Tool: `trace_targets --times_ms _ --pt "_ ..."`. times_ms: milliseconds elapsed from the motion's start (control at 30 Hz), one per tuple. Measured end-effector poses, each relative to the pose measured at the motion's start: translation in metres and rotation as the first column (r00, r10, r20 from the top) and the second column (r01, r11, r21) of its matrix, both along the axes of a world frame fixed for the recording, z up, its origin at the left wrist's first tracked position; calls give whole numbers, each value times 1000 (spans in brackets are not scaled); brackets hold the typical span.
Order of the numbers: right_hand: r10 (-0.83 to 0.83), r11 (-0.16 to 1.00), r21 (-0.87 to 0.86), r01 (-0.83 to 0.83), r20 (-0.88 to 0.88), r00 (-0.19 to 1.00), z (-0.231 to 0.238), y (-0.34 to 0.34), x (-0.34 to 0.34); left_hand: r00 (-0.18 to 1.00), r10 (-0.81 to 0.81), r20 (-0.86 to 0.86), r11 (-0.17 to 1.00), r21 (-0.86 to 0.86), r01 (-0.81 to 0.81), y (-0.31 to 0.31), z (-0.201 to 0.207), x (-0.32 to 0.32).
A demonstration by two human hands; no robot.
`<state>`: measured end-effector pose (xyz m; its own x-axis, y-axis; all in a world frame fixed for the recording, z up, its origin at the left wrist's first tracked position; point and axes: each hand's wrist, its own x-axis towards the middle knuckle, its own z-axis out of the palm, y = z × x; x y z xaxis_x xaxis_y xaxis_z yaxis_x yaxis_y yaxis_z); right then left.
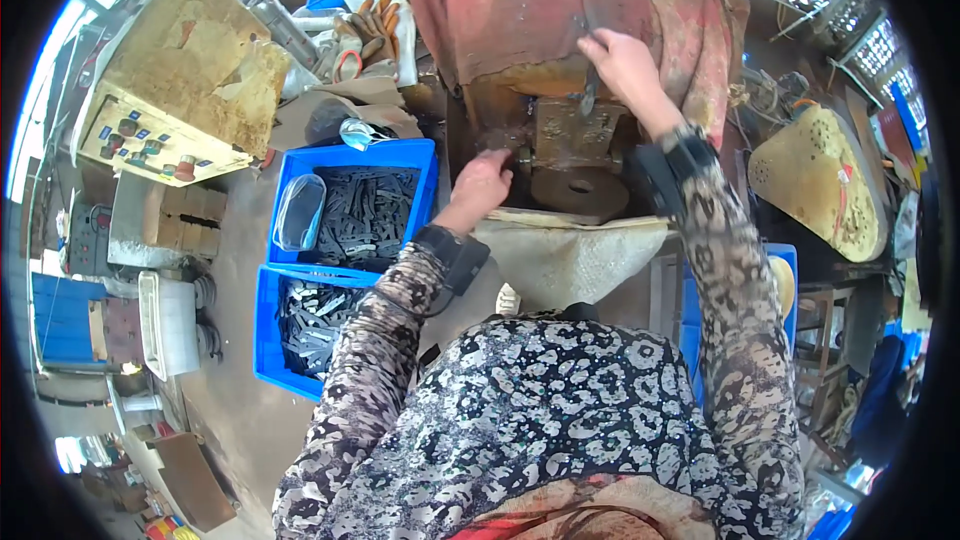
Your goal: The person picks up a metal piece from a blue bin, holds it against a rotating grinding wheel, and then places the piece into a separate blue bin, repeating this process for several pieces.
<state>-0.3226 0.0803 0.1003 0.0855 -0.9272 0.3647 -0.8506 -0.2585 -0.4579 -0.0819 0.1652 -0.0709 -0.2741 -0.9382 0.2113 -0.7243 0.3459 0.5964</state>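
Just beyond the dark round disc with a hole at its middle (610, 194), we have our right hand (630, 70) raised, its fingers narrowed together at a slim dark rod-like piece (588, 94). That piece is on the far side of the disc; whether our fingertips close on it or merely touch it, we cannot tell. At the left of the disc, our left hand (480, 186) has its fingers bent and near one another, turned toward the disc but apart from it; we cannot tell whether they pinch anything small.

Directly behind the disc stands a stained metal block (575, 130), and farther beyond the disc a rust-marked red cloth (530, 10) is draped. On the near side of the disc, a pale sheet (570, 260) hangs toward us. To the left of the disc, the farther blue bin (426, 182) holds dark narrow strips (370, 210) and a clear plastic tub (300, 212); the nearer blue bin (267, 325) holds shinier strips (315, 325). Well left of the disc is a yellowed control box (185, 65) with knobs.

We judge the step in hand to be an adjustment or placement above the disc, led by our right hand. To our mind, the next move calls for sure right fingers at the rod-like piece, and left fingers clear of the disc in case it turns.
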Motion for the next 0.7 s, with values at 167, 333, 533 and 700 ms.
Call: trace_targets --times_ms 167,333,533,700 --pt "228 972 8 -237 243 943 -20 130 0 998 23 -58 988 -152 -31 -22 9 -1" --pt "285 958 -25 -284 154 946 -64 221 -13 944 -114 311 975 -148 167 -45 11 -24" --pt "278 954 92 -287 96 956 -93 258 -23 792 -342 505 916 -10 401 -51 0 -29" --pt "334 925 155 -346 99 937 -94 257 -23 695 -399 598 869 6 494 -72 -48 -27"
